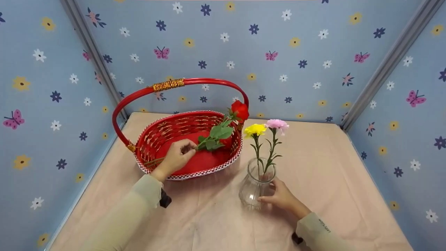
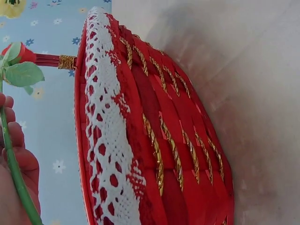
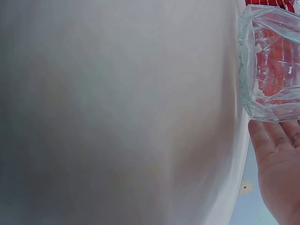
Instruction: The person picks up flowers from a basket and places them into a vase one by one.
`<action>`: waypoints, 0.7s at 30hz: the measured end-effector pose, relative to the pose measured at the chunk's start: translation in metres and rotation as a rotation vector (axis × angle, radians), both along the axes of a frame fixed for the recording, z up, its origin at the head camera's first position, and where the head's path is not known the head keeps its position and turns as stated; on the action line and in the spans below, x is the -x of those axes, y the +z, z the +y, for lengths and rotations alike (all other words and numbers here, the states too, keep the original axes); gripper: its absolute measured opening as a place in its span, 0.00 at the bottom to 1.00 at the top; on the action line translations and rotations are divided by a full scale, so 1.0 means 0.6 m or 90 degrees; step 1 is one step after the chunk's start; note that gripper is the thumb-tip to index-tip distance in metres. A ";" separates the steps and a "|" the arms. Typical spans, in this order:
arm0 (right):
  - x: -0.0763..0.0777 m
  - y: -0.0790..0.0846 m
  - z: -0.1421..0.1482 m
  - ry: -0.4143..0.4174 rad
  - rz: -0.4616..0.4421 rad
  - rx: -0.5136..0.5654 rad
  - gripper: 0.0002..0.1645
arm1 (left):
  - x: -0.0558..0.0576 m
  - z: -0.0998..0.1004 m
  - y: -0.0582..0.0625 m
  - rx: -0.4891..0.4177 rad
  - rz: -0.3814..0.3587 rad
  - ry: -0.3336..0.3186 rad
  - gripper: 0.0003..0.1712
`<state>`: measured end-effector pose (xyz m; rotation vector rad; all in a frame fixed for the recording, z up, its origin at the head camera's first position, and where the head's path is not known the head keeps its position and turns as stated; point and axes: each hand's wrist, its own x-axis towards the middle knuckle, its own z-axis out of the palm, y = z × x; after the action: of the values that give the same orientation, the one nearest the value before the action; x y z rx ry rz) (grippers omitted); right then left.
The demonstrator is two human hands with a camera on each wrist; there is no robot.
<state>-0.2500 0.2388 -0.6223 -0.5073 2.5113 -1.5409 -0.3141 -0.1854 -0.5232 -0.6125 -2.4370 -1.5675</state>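
Note:
My left hand [image 1: 177, 153] reaches over the red wicker basket [image 1: 205, 173] and pinches the green stem of a red rose [image 1: 240, 111]. The rose leans up to the right, its bloom by the basket's handle; in the left wrist view its stem [image 2: 18, 176] crosses the palm. A second red bloom [image 1: 226, 141] shows lower inside the basket, partly behind leaves. On the right, my right hand [image 1: 284, 198] holds the side of a clear glass vase [image 1: 251, 191], thumb in front. A yellow carnation [image 1: 255, 130] and a pink carnation [image 1: 277, 124] stand in the vase.
The basket's tall arched handle [image 1: 216, 82] rises above the left forearm and hand. White lace trim [image 2: 105, 140] runs round its rim. A pale cloth [image 1: 327, 167] covers the table, and flower-patterned panels [image 1: 278, 66] enclose the back and both sides.

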 end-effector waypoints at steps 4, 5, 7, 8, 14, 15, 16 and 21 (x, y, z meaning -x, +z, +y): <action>0.001 -0.001 -0.001 0.003 -0.001 0.005 0.50 | 0.000 -0.002 -0.002 0.006 -0.009 -0.023 0.05; 0.001 -0.001 -0.001 0.002 -0.002 0.005 0.51 | 0.000 -0.002 -0.001 0.008 -0.013 -0.031 0.05; 0.001 0.000 0.000 0.005 0.002 0.003 0.51 | -0.001 -0.002 0.001 0.006 -0.025 -0.046 0.05; 0.001 0.000 0.000 0.005 0.003 0.003 0.51 | -0.001 -0.001 0.001 0.006 -0.031 -0.053 0.05; 0.002 -0.001 0.000 0.005 0.009 -0.002 0.51 | -0.003 0.008 0.006 0.028 -0.056 -0.089 0.06; 0.002 -0.001 0.000 0.005 0.011 -0.005 0.51 | -0.004 0.010 0.007 0.034 -0.058 -0.095 0.06; 0.002 -0.002 0.000 0.004 0.013 -0.010 0.51 | -0.004 0.012 0.009 0.038 -0.062 -0.101 0.06; 0.000 -0.001 -0.001 -0.003 0.018 -0.019 0.51 | -0.003 0.025 0.022 0.024 -0.081 -0.138 0.07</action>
<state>-0.2498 0.2381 -0.6227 -0.5237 2.5533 -1.5064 -0.3123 -0.1706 -0.5103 -0.8332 -2.5719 -1.6907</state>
